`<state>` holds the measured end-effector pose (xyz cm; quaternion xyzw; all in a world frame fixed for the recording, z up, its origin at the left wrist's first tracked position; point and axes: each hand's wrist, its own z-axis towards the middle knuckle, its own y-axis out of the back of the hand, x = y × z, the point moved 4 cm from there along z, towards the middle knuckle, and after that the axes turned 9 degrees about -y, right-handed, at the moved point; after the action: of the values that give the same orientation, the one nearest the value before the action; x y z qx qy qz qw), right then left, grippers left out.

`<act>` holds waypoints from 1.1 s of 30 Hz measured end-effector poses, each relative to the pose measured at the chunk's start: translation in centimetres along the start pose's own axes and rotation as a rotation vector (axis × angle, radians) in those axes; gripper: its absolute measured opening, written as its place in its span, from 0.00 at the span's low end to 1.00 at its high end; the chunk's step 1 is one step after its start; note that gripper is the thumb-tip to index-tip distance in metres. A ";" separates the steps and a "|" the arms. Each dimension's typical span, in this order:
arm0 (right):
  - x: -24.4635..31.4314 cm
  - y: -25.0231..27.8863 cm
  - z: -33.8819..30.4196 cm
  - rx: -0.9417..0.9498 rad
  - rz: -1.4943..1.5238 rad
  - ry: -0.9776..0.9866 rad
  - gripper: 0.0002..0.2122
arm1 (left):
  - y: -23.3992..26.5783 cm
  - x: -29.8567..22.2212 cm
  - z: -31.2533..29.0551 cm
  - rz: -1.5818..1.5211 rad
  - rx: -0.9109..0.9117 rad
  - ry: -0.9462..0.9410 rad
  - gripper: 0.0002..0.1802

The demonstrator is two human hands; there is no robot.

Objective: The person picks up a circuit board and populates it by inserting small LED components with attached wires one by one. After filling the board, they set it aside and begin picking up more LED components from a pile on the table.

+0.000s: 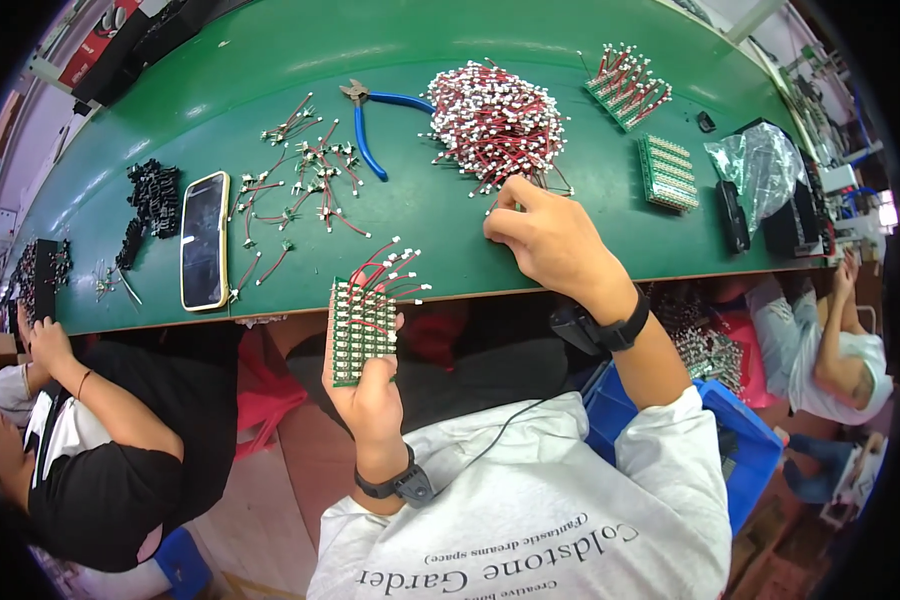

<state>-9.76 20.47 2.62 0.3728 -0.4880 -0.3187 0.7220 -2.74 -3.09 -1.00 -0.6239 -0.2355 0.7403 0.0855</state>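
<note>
My left hand (pixel 372 392) grips a green circuit board panel (pixel 362 335) just off the table's near edge. Several red wires with white connectors stick up from the panel's far end. My right hand (pixel 545 235) is over the table with thumb and fingers pinched together; whatever lies between the fingertips is hidden. Just beyond it rises a large heap of red wires with white connectors (pixel 495 120). Left of the heap lie pliers with blue handles (pixel 368 140), jaws apart. Small boards with red wires (pixel 320 175) are scattered between the pliers and a phone (pixel 206 242).
At right are a wired board panel (pixel 630 92), a stack of board panels (pixel 668 172) and a black box with clear plastic (pixel 770 180). Black parts (pixel 154 198) lie left of the phone. A blue crate (pixel 750 440) stands by my right side. A person (pixel 100 430) sits at left.
</note>
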 end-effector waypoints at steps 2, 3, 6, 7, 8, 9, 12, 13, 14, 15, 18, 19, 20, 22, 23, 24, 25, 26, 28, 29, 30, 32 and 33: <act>0.6 0.0 0.5 -0.060 0.017 0.057 0.09 | -0.3 -0.2 0.1 -0.022 -0.007 0.000 0.40; 0.8 0.1 0.8 -0.061 0.023 0.060 0.09 | -0.5 -0.2 0.2 -0.049 -0.039 -0.015 0.39; 2.2 1.2 1.8 -0.145 0.156 0.177 0.09 | -0.2 -0.1 0.2 -0.100 -0.028 -0.006 0.37; 2.7 1.5 2.2 -0.200 0.191 0.213 0.08 | -0.3 0.0 0.3 -0.118 -0.039 -0.022 0.36; 3.2 1.7 2.4 -0.255 0.225 0.250 0.07 | -0.4 -0.1 0.3 -0.113 -0.041 -0.024 0.36; 3.7 1.5 2.4 -0.255 0.230 0.251 0.07 | -0.4 -0.2 0.2 -0.119 -0.046 -0.023 0.36; 5.1 0.9 1.5 -0.169 0.551 0.093 0.06 | -0.5 -0.4 0.3 -0.127 -0.067 -0.034 0.34; 6.0 0.8 0.8 -0.117 0.594 0.095 0.06 | -0.5 -0.4 0.3 -0.113 -0.090 -0.030 0.33; 6.9 0.5 0.1 -0.065 0.637 0.095 0.06 | -0.4 -0.5 0.3 -0.097 -0.111 -0.024 0.32; 7.7 0.1 -0.5 -0.056 0.655 0.123 0.06 | -0.2 -0.3 0.1 -0.066 -0.096 -0.027 0.31; 9.4 -2.1 -1.8 -0.092 0.668 0.114 0.08 | 0.0 0.2 -0.4 -0.004 -0.052 0.014 0.25; 9.6 -2.7 -1.7 -0.085 0.655 0.101 0.08 | -0.1 0.3 -0.4 0.029 -0.051 0.013 0.25; 9.8 -3.1 -1.7 -0.077 0.642 0.089 0.09 | -0.2 0.4 -0.5 0.062 -0.049 0.012 0.24; 10.0 -3.4 -1.4 -0.106 0.642 0.087 0.09 | -0.3 0.4 -0.7 0.088 -0.009 0.007 0.24; 10.0 -3.5 -1.4 -0.134 0.641 0.086 0.09 | -0.4 0.4 -0.8 0.114 0.029 0.001 0.24; 10.0 -3.7 -1.3 -0.136 0.640 0.086 0.09 | -0.3 0.4 -0.9 0.113 0.031 0.001 0.24; 9.8 -3.9 -1.2 -0.150 0.612 0.093 0.08 | -0.4 0.3 -1.0 0.117 0.070 -0.001 0.25; 9.8 -4.0 -1.2 -0.164 0.583 0.100 0.08 | -0.5 0.3 -1.1 0.121 0.109 -0.003 0.25; 9.8 -4.1 -1.3 -0.139 0.567 0.098 0.08 | -0.6 0.3 -1.1 0.131 0.108 -0.004 0.26; 9.8 -4.2 -1.3 -0.115 0.551 0.094 0.08 | -0.6 0.4 -1.1 0.141 0.102 -0.003 0.27; 9.9 -4.3 -1.4 -0.114 0.550 0.095 0.08 | -0.6 0.4 -1.1 0.150 0.096 -0.002 0.27; 9.8 -4.4 -1.6 -0.119 0.516 0.079 0.08 | -0.8 0.4 -1.1 0.137 0.087 -0.001 0.27; 9.9 -4.2 -1.6 -0.118 0.516 0.080 0.08 | -0.8 0.3 -1.1 0.124 0.079 0.001 0.26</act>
<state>-5.51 10.45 3.30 0.2056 -0.5186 -0.1370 0.8186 -1.84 -1.96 -1.06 -0.6336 -0.1670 0.7527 0.0642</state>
